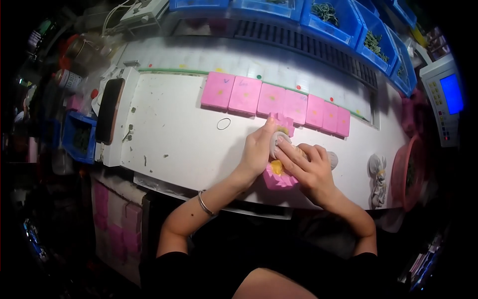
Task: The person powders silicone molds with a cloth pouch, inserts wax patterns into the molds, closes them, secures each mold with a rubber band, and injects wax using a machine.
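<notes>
My left hand is wrapped around the side of a pink rubber mould with jagged, notched edges. Yellow shows on the mould's inner face near its lower end, and its upper end sticks out above my fingers. My right hand is bent over the mould, its fingers pressed on a rounded grey-white pad that looks like a cloth pouch. Part of the mould's middle is hidden beneath both hands. Just right of my right hand lies a grey-white rounded bundle, partly covered by the fingers.
Several pink mould blocks stand in a row behind my hands. A rubber band lies left of them. A tied cloth bundle and pink basin are right; a phone is left. Blue bins line the back.
</notes>
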{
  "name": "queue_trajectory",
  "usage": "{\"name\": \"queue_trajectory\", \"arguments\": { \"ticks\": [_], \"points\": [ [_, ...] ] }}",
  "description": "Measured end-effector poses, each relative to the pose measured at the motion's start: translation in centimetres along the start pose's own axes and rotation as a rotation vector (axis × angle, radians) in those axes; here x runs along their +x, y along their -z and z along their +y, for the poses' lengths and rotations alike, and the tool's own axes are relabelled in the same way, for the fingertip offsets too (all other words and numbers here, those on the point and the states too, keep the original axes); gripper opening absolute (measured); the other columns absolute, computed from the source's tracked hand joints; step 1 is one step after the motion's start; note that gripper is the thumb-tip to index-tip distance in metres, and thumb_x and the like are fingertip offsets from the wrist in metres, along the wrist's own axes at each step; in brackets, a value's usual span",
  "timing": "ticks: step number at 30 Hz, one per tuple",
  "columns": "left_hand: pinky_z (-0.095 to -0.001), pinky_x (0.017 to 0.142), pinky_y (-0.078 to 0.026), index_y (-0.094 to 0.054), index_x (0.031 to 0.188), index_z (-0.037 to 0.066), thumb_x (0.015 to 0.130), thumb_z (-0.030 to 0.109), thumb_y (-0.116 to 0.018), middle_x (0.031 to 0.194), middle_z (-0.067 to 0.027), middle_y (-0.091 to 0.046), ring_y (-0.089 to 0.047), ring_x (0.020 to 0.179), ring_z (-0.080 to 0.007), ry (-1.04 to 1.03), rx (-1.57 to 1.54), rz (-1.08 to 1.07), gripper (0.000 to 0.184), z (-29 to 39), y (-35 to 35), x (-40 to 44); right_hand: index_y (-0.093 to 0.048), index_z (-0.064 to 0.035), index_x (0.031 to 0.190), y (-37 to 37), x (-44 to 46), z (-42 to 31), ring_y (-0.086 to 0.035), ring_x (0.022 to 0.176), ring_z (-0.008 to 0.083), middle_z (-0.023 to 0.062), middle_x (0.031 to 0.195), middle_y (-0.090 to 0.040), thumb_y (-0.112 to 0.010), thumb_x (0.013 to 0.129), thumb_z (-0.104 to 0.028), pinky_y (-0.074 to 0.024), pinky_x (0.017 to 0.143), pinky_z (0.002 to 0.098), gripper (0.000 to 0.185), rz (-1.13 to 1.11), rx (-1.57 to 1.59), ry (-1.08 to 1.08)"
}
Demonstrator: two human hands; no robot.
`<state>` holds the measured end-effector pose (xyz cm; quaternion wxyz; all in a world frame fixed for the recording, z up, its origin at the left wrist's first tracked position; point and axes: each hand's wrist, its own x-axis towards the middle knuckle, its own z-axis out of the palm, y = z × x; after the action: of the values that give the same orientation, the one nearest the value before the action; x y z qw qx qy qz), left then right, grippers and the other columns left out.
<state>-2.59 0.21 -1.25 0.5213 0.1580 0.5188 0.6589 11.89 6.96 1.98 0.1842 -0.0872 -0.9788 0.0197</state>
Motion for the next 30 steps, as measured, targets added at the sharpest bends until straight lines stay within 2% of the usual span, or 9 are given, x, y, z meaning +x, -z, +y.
{"name": "queue_trajectory", "arguments": {
  "ticks": [5, 10, 11, 14, 20, 23, 28, 29, 30],
  "points": [
    [-0.0220, 0.064, -0.047, -0.061, 0.092, -0.001, 0.097, 0.039, -0.037, 0.079, -0.0047, -0.060, -0.056, 0.070, -0.0080, 0.033, 0.034, -0.030, 0.047, -0.3, 0.5, -0.1, -0.057, -0.0120, 0.118, 0.3, -0.8, 0.2, -0.052, 0.087, 0.0193, 0.0005, 0.126, -0.054, -0.061, 0.073, -0.013, -0.0396, 0.075, 0.0308, 0.045, -0.051, 0.061, -0.013],
    [-0.0212, 0.064, -0.046, -0.057, 0.093, -0.001, 0.093, 0.035, -0.049, 0.081, -0.0045, -0.060, -0.056, 0.072, -0.0073, 0.060, -0.085, -0.040, 0.037, 1.2, 0.9, -0.6, -0.056, -0.0065, 0.118, 0.9, -1.1, -0.8, -0.052, 0.096, 0.0286, 0.0105, 0.127, -0.051, -0.064, 0.067, -0.002, -0.0415, 0.082, 0.0367, 0.051, 0.013, 0.270, -0.191],
    [-0.0208, 0.066, -0.045, -0.056, 0.094, -0.001, 0.091, 0.036, -0.051, 0.085, -0.0045, -0.060, -0.055, 0.073, -0.0075, 0.032, -0.114, -0.058, 0.037, 0.3, 1.1, -0.5, -0.055, -0.0022, 0.116, 1.5, -0.6, -1.9, -0.052, 0.098, 0.0325, 0.0156, 0.122, -0.052, -0.065, 0.066, 0.003, -0.0419, 0.085, 0.0416, 0.051, 0.029, 0.423, -0.215],
    [-0.0202, 0.067, -0.044, -0.055, 0.095, 0.000, 0.092, 0.036, -0.050, 0.087, -0.0046, -0.059, -0.055, 0.073, -0.0078, -0.022, -0.232, -0.157, 0.036, -0.6, 1.2, -1.0, -0.057, 0.0009, 0.108, 0.8, -0.6, -2.4, -0.053, 0.097, 0.0302, 0.0186, 0.108, -0.053, -0.070, 0.062, 0.008, -0.0473, 0.076, 0.0371, 0.049, 0.209, 0.586, -0.241],
    [-0.0303, 0.058, -0.057, -0.051, 0.101, -0.004, 0.084, 0.057, -0.052, 0.084, -0.0109, -0.059, -0.062, 0.070, -0.0158, -0.147, -0.105, -0.304, 0.063, 0.6, 2.2, -2.1, -0.057, -0.0001, 0.108, 2.2, 2.4, -2.7, -0.055, 0.094, 0.0253, 0.0154, 0.103, -0.055, -0.075, 0.063, 0.001, -0.0470, 0.070, 0.0311, 0.049, 0.491, 0.393, -0.332],
    [-0.0286, 0.068, -0.055, -0.050, 0.105, -0.003, 0.080, 0.064, -0.053, 0.091, -0.0100, -0.059, -0.061, 0.079, -0.0145, -0.169, -0.133, -0.369, 0.071, -0.1, 3.3, -2.2, -0.055, 0.0004, 0.115, 2.3, 2.7, -1.5, -0.056, 0.093, 0.0231, 0.0122, 0.102, -0.055, -0.075, 0.067, -0.003, -0.0481, 0.076, 0.0312, 0.053, 0.126, 0.940, -0.452],
    [-0.0284, 0.090, -0.043, -0.044, 0.127, 0.001, 0.072, 0.050, -0.071, 0.114, -0.0081, -0.054, -0.053, 0.104, -0.0133, -0.259, 0.101, -0.470, 0.079, 1.6, 4.1, -2.5, -0.056, -0.0011, 0.113, 1.7, 3.0, -2.0, -0.058, 0.086, 0.0200, 0.0119, 0.100, -0.055, -0.075, 0.068, -0.004, -0.0489, 0.075, 0.0288, 0.049, 0.105, 0.931, -0.424],
    [-0.0327, 0.093, -0.044, -0.039, 0.132, -0.003, 0.060, 0.050, -0.079, 0.114, -0.0129, -0.058, -0.057, 0.107, -0.0207, -0.191, 0.128, -0.449, 0.098, 2.1, 4.2, -2.5, -0.056, -0.0013, 0.112, 1.4, 3.1, -2.1, -0.058, 0.084, 0.0195, 0.0114, 0.099, -0.055, -0.075, 0.068, -0.004, -0.0489, 0.074, 0.0285, 0.048, 0.083, 0.942, -0.445],
    [-0.0327, 0.093, -0.044, -0.039, 0.132, -0.003, 0.060, 0.050, -0.079, 0.114, -0.0129, -0.058, -0.057, 0.107, -0.0207, -0.193, 0.125, -0.442, 0.098, 2.1, 4.6, -2.4, -0.057, -0.0014, 0.111, 1.2, 3.4, -2.3, -0.057, 0.082, 0.0190, 0.0108, 0.098, -0.055, -0.075, 0.068, -0.005, -0.0489, 0.072, 0.0283, 0.047, 0.061, 0.955, -0.462]
  ]
}}
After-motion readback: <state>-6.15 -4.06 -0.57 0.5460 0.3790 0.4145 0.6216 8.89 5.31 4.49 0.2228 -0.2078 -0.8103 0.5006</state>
